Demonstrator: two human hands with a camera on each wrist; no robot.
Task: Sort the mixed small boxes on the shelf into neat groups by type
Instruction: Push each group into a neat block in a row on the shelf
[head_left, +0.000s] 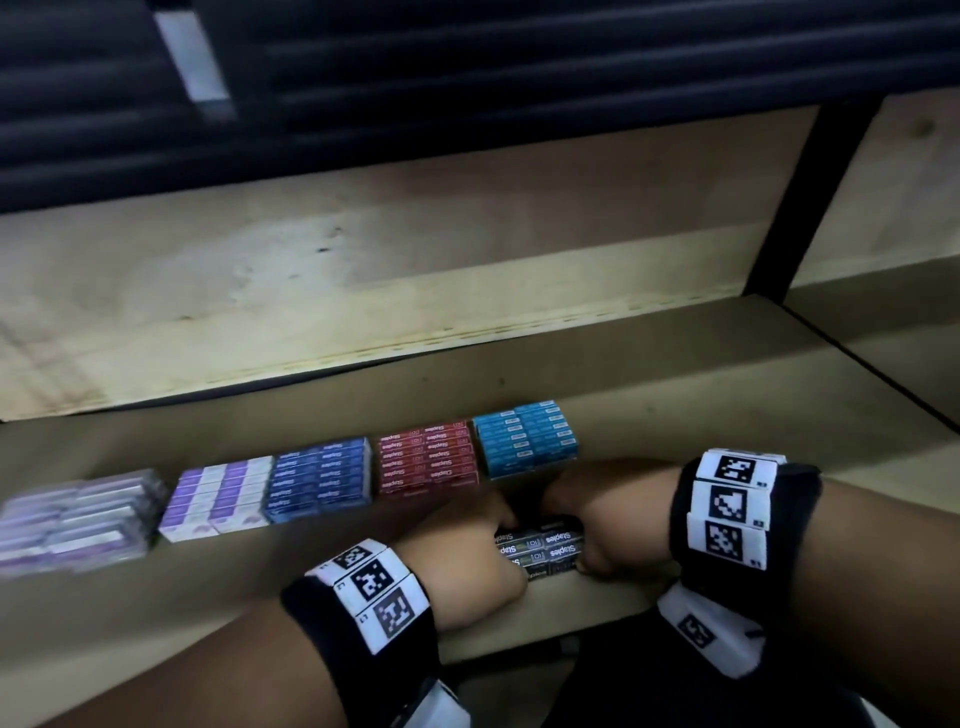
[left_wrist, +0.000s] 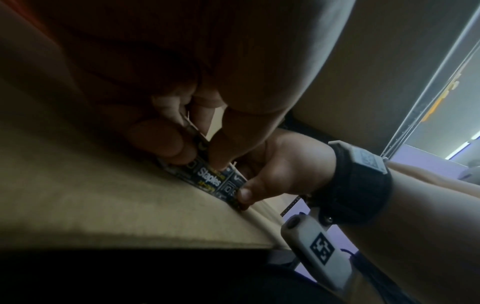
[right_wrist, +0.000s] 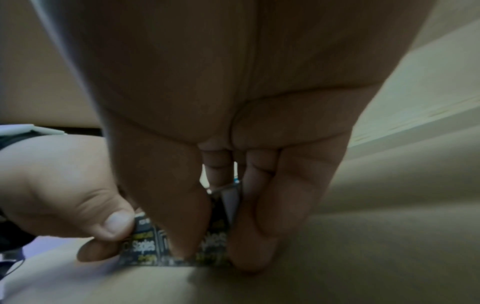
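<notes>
A small block of black staple boxes (head_left: 540, 550) lies near the shelf's front edge, in front of the red group. My left hand (head_left: 506, 551) grips its left side and my right hand (head_left: 579, 545) grips its right side, thumbs on the near face. In the left wrist view my fingers (left_wrist: 179, 144) curl over the black boxes (left_wrist: 209, 179) and the right thumb (left_wrist: 245, 194) presses their end. In the right wrist view my thumb and fingers (right_wrist: 249, 236) pinch the boxes (right_wrist: 144, 245), with the left thumb (right_wrist: 115, 224) on the other end.
Sorted groups stand in a row on the wooden shelf (head_left: 727, 441): light blue boxes (head_left: 524, 439), red (head_left: 428, 457), dark blue (head_left: 319, 480), purple-and-white (head_left: 218, 499), and lilac clear-wrapped ones (head_left: 78, 519). A black upright post (head_left: 810, 192) stands at the back right.
</notes>
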